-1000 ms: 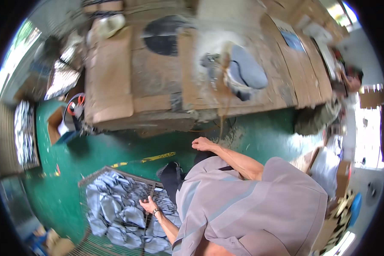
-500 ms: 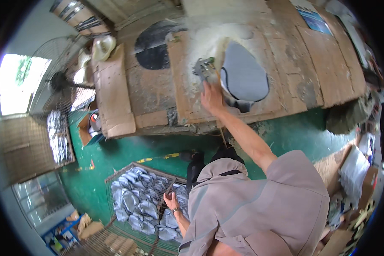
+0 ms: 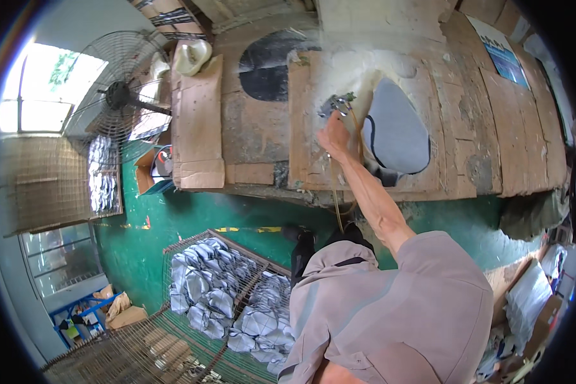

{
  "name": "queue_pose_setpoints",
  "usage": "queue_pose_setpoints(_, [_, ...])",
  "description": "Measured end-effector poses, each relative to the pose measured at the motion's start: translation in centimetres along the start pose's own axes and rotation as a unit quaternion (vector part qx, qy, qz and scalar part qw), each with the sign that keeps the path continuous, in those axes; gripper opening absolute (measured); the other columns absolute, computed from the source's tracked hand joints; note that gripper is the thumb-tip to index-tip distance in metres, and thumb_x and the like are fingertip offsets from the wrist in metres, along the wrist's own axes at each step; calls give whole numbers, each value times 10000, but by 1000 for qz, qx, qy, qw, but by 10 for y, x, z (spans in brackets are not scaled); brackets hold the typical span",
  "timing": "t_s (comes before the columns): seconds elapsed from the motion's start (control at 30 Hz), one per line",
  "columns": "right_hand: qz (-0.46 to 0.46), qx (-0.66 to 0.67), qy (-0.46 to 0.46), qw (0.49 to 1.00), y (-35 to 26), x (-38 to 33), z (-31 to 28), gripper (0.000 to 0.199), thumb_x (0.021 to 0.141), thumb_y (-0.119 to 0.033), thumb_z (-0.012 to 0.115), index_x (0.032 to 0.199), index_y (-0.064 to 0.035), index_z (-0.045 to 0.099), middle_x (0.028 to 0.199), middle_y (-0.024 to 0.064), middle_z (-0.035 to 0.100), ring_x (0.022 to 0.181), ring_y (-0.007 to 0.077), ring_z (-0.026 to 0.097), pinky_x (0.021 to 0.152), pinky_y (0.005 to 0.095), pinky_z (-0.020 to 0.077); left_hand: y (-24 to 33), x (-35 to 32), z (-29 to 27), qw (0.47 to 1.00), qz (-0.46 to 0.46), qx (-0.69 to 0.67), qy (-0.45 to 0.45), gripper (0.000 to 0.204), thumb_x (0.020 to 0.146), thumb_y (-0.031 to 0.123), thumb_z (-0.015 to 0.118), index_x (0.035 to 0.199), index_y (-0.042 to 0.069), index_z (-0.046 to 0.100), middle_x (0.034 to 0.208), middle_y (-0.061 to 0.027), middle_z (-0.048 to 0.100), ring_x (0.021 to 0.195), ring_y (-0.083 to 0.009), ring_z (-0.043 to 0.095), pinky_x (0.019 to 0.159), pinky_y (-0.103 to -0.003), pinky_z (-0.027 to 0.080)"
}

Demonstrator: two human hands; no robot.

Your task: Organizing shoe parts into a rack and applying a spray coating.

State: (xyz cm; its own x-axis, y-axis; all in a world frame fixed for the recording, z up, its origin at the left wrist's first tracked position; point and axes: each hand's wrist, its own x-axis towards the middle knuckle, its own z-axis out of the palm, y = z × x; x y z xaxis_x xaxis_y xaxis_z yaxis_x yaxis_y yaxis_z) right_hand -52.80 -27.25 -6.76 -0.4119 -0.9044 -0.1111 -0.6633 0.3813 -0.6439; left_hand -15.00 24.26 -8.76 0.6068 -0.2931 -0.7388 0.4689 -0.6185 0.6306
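Note:
My right hand [image 3: 335, 137] is closed around a metal spray gun [image 3: 338, 105] over the cardboard-covered table [image 3: 256, 137]. A thin yellowish hose [image 3: 336, 201] runs down from near that hand past the table's front edge. Just right of the gun lies a grey, teardrop-shaped piece [image 3: 398, 128] with a dark line along part of its edge. A dark piece [image 3: 388, 178] shows partly from under its near end. The gun and the grey piece are apart. My left hand is out of sight.
Wire racks hold many grey shaped pieces [image 3: 205, 281] at lower left. A large wire-caged fan [image 3: 117, 95] stands left of the table. A black round patch [image 3: 264, 67] and a cream-coloured bowl-like thing [image 3: 192, 57] are on the table. An open carton [image 3: 148, 169] sits on the green floor.
My left hand, open above the rack earlier, has gone out of view. My right hand still grips the spray gun beside the grey piece. The whole view has shifted.

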Motion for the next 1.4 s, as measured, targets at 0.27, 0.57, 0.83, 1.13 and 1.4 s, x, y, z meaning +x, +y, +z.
queue_pose_setpoints(0.27, [-152,119,-49,980,-64,-133,-46,437,765,-108,678,1155,-53,488,871,223,693,834,462,674,700,540,530,45,53,-20,990,-100,2,-97,473,927,95,697,1331,131,454,844,-54,617,731,-230,656,560,-372,530])
queue_pose_setpoints(0.57, [-280,75,-30,957,-48,-254,-166,139,751,-65,673,872,-76,605,802,131,684,707,353,679,606,458,518,147,98,122,936,201,126,-258,593,963,205,724,1473,58,458,1092,-91,694,956,-203,703,726,-306,573])
queue_pose_setpoints(0.83, [-120,106,51,986,11,-370,-282,425,777,3,670,1194,-65,719,917,130,697,696,293,660,626,379,538,36,145,78,850,145,414,-290,542,891,197,757,1354,-9,566,975,-118,735,823,-202,715,631,-325,582])
queue_pose_setpoints(1.13, [35,391,53,918,94,-417,-403,771,743,105,505,1496,-61,516,1043,44,682,718,84,609,641,228,513,90,-170,328,557,681,311,-358,572,834,90,770,1369,52,572,1308,-177,625,1234,-372,568,1057,-436,458])
queue_pose_setpoints(1.4, [-78,302,53,949,165,-423,-491,821,667,108,465,1481,9,498,1045,155,688,909,246,681,893,325,512,98,-269,538,279,780,468,-308,921,770,430,824,1539,137,412,1589,-70,403,1463,-362,348,1157,-696,235])
